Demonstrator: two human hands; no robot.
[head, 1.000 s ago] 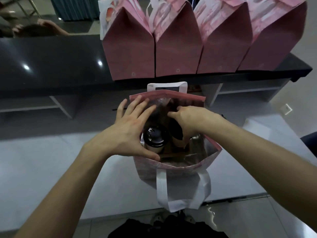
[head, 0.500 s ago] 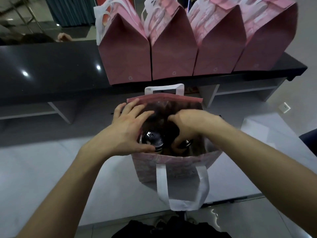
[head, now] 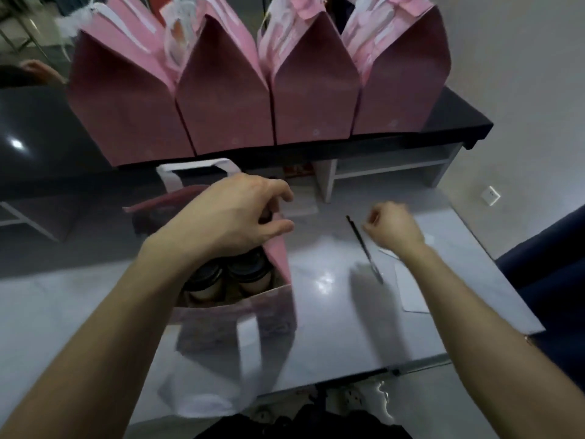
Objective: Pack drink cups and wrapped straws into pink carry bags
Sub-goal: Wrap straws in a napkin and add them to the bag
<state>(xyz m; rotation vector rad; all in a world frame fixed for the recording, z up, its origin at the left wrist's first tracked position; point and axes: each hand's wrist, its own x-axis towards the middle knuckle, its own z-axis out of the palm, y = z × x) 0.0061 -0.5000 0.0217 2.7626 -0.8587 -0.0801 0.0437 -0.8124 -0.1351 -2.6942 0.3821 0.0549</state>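
Observation:
An open pink carry bag [head: 234,324] with white handles stands on the white table in front of me. Two cups with dark lids, one on the left [head: 205,275] and one on the right [head: 250,267], sit upright side by side inside it. My left hand [head: 234,213] reaches over the bag's mouth, its fingers curled on the bag's right rim. My right hand [head: 392,231] is to the right of the bag, above the table. It pinches a thin dark wrapped straw [head: 365,248] that slants down towards me. The image is motion-blurred.
Several closed pink bags [head: 228,99] stand in a row on the black counter [head: 456,118] behind. Flat white sheets [head: 414,293] lie on the table [head: 332,327] under my right forearm. A dark blue seat [head: 550,274] is at the right. Another person's hand [head: 38,69] shows far left.
My right hand has come out of the bag and moved right, now holding a straw. My left hand has shifted from the left cup to the bag's right rim.

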